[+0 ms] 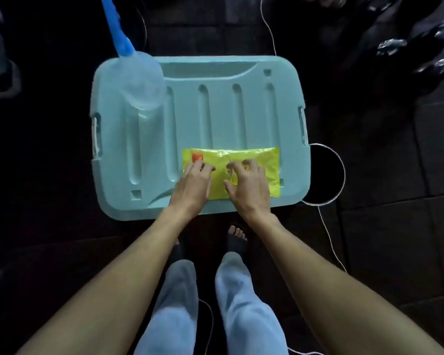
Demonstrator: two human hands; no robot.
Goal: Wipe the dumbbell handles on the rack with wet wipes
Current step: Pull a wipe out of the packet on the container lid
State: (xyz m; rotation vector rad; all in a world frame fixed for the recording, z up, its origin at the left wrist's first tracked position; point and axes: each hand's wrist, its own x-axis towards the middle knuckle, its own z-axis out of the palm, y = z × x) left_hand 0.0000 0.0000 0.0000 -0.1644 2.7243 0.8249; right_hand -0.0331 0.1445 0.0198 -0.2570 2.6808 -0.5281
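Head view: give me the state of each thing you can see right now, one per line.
Wet wipes pack: lying flat on the bin lid; whether opened, cannot tell.
Left hand: fingers curled onto the pack.
Right hand: fingers curled at the pack's middle.
Bin lid: level, closed on its bin.
Spray bottle: upright on the lid's far left corner.
Dumbbells: racked, untouched.
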